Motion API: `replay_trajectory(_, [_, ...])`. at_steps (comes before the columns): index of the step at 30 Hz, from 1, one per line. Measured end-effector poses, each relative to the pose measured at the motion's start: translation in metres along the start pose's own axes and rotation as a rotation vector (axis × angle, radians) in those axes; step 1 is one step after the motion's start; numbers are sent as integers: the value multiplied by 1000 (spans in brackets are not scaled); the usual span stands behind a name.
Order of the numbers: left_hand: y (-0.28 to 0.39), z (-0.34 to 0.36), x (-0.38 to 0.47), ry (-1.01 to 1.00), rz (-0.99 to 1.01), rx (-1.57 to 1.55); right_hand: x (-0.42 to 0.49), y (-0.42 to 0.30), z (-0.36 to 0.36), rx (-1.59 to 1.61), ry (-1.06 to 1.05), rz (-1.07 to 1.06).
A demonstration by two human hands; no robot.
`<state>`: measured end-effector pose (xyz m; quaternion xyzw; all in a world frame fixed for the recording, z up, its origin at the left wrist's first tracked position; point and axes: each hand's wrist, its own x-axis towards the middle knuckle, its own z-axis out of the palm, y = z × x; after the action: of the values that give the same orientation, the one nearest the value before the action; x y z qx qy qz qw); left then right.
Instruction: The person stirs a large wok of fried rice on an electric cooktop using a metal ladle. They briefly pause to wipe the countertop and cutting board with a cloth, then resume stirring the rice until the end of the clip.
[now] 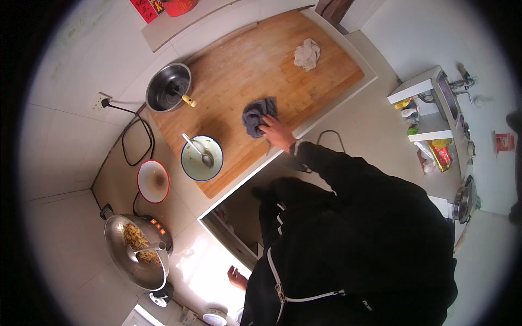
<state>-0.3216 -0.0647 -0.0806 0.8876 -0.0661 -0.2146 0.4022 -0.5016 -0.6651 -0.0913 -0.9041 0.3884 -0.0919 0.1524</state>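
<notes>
My right hand (277,132) is on a crumpled dark grey cloth (259,116), its fingers gripping the near side against the wooden board (261,69). Low in the picture, by the counter edge, my left hand (236,278) holds nothing, its fingers loosely bent and apart. A blue-rimmed enamel bowl (191,167) with food traces stands at the board's near left corner, and a metal spoon (207,159) leans in it. Towards the far right of the board lies a crumpled off-white cloth (307,55).
A steel bowl (157,91) holding a wooden-handled tool (189,100) stands at the board's left edge. On the counter are a red-rimmed bowl (153,175) and a wok (118,273) with food and a ladle (153,247), on a lit electric cooker (157,226). A black power cord (153,142) loops nearby.
</notes>
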Motion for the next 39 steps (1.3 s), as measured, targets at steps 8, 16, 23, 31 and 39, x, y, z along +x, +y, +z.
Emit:
replay_trajectory(8, [80, 45, 65, -192, -193, 42, 19, 42, -25, -165, 83, 110])
replay_trajectory(16, [54, 78, 14, -259, -359, 9, 187, 169, -33, -197, 245, 253])
replay_trajectory(23, [81, 126, -18, -374, -666, -220, 289, 240, -54, -194, 124, 216])
replay_trajectory(31, [147, 160, 8, -491, -634, -238, 152, 92, -52, 142, 7, -228])
replay_trajectory(39, [127, 125, -15, -358, -624, -163, 363, 213, -30, -228, 209, 148])
